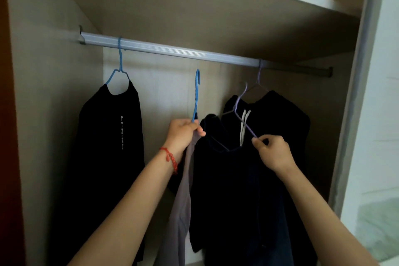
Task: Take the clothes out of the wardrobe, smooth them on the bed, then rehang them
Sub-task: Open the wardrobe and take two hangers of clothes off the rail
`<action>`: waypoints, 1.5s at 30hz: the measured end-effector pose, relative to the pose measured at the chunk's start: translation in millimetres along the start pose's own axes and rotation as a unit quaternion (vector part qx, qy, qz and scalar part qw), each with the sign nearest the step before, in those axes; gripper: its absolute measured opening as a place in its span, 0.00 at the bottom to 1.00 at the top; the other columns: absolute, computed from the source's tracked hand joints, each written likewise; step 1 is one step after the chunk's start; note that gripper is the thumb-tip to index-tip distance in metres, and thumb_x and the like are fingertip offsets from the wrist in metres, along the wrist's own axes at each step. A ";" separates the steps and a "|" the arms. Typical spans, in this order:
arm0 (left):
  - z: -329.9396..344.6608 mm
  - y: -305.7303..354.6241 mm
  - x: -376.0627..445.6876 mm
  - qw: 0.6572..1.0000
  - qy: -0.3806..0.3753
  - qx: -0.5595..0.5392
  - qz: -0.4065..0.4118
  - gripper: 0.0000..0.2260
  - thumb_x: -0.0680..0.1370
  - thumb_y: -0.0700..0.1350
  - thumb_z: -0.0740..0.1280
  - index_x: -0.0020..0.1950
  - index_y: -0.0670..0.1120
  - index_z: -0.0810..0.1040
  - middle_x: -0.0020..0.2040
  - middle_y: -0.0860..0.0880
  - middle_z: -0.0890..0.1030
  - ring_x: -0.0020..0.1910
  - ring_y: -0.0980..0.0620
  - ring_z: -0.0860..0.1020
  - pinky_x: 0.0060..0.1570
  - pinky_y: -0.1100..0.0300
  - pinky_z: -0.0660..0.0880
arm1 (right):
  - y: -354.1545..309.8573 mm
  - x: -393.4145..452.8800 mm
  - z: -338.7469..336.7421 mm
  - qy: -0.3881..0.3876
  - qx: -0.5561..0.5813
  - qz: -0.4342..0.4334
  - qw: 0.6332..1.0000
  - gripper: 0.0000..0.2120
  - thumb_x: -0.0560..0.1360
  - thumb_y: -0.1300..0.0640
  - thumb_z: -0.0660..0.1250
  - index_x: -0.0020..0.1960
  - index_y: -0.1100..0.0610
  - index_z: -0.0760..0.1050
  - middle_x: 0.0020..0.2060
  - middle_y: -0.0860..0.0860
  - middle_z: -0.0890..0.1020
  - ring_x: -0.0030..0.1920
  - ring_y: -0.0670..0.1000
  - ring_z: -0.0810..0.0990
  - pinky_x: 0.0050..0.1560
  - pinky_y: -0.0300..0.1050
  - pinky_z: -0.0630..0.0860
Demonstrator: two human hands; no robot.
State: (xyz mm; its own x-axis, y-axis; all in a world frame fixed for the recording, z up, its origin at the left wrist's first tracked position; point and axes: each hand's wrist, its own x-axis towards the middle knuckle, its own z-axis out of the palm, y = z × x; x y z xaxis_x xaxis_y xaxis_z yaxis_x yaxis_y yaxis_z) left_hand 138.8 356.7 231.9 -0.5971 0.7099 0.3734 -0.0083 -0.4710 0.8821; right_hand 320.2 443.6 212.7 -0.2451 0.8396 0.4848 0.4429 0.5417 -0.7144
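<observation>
Flanking hands [226, 138]: hung black shirt [112, 136], hoodie [287, 119]

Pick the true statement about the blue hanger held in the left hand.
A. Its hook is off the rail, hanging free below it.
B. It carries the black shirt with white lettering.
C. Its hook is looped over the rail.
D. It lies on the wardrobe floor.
A: the left hand holds the blue hanger upright, its hook ending in open air below the rail.

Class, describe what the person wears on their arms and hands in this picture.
Both forearms are bare, with no sleeves in view. The left wrist carries a red knotted cord bracelet. The left hand and right hand wear no gloves, and no rings show.
</observation>
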 end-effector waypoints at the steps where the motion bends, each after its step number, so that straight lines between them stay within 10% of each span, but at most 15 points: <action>1: -3.1 -6.3 -7.2 1.000 0.001 -0.002 -0.010 0.15 0.78 0.30 0.57 0.32 0.40 0.72 0.15 0.51 0.73 0.16 0.60 0.73 0.22 0.71 0.72 | 7.8 -9.2 2.3 -0.016 -0.002 0.013 1.000 0.12 0.77 0.52 0.63 0.45 0.59 0.80 0.39 0.60 0.82 0.42 0.59 0.80 0.46 0.56 0.77; 9: -34.2 -65.2 -65.9 0.992 -0.020 -0.054 -0.110 0.22 0.77 0.28 0.58 0.23 0.37 0.75 0.16 0.49 0.72 0.16 0.56 0.74 0.21 0.69 0.73 | 66.9 -89.8 5.0 -0.088 0.077 0.125 0.985 0.17 0.77 0.58 0.62 0.46 0.74 0.74 0.32 0.61 0.72 0.32 0.56 0.70 0.34 0.45 0.64; 16: -57.7 -96.2 -111.4 0.990 -0.041 -0.028 -0.134 0.15 0.77 0.30 0.58 0.32 0.38 0.74 0.17 0.50 0.72 0.18 0.57 0.74 0.26 0.68 0.73 | 76.7 -159.1 8.4 -0.065 0.091 0.206 0.972 0.15 0.77 0.55 0.63 0.40 0.66 0.78 0.28 0.58 0.73 0.31 0.55 0.71 0.36 0.43 0.63; 31: -106.2 -60.2 -211.5 0.966 -0.244 0.000 -0.085 0.15 0.77 0.33 0.60 0.30 0.39 0.73 0.29 0.45 0.76 0.30 0.62 0.79 0.33 0.80 0.70 | -34.3 -346.0 22.8 0.252 0.007 0.220 0.942 0.11 0.75 0.56 0.65 0.35 0.57 0.80 0.29 0.50 0.82 0.36 0.52 0.80 0.40 0.48 0.73; 38: -132.3 -36.0 -259.3 0.935 -0.337 -0.043 -0.104 0.07 0.77 0.33 0.61 0.42 0.35 0.77 0.24 0.51 0.78 0.28 0.62 0.78 0.33 0.78 0.72 | -102.7 -455.0 20.4 0.349 -0.032 0.241 0.905 0.11 0.75 0.57 0.65 0.35 0.53 0.79 0.26 0.42 0.81 0.29 0.40 0.78 0.29 0.29 0.70; 45: -133.9 1.6 -318.9 0.912 -0.389 -0.059 -0.114 0.15 0.78 0.35 0.61 0.30 0.39 0.72 0.21 0.53 0.75 0.29 0.56 0.77 0.32 0.75 0.72 | -163.3 -549.6 -11.5 0.406 -0.094 0.281 0.864 0.12 0.75 0.55 0.65 0.35 0.53 0.81 0.31 0.52 0.83 0.35 0.53 0.81 0.38 0.47 0.75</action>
State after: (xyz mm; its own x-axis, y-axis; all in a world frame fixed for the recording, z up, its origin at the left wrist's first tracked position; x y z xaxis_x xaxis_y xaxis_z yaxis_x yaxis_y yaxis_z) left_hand 221.8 59.5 75.8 0.1813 0.9313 0.3158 -0.1757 -0.2853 0.9422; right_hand 392.4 -106.8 68.8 0.7071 0.6216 0.3372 0.4468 -0.0231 -0.8944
